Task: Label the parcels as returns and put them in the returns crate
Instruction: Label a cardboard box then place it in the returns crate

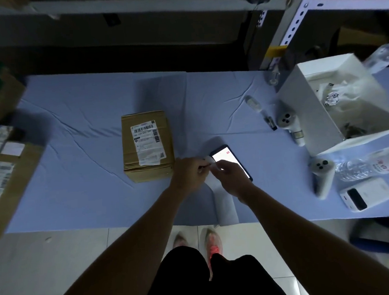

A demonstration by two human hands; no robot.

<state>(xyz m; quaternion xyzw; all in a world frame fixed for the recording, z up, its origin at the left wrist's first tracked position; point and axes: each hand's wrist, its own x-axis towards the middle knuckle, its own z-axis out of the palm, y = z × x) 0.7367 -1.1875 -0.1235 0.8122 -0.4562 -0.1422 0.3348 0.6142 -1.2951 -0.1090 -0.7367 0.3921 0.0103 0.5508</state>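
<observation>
Parcel (147,146) first: we see a brown cardboard box with a printed shipping label on top. It rests on the blue cloth of the table (83,122), about mid-table and just left of our hands. Our left hand (189,174) and right hand (231,178) meet close together just right of the parcel's near corner. Both have fingers curled, pinching the far end of a white paper strip (224,205) that trails back over the cloth to the near edge. Whether a sticker is coming off the strip we cannot tell. A phone (226,157) with a lit screen lies partly under the right hand. At the far left stands a big cardboard box (9,174) bearing labels. To the right sit an open white box (301,107), a plastic bottle (369,165) and a power bank (367,193).
</observation>
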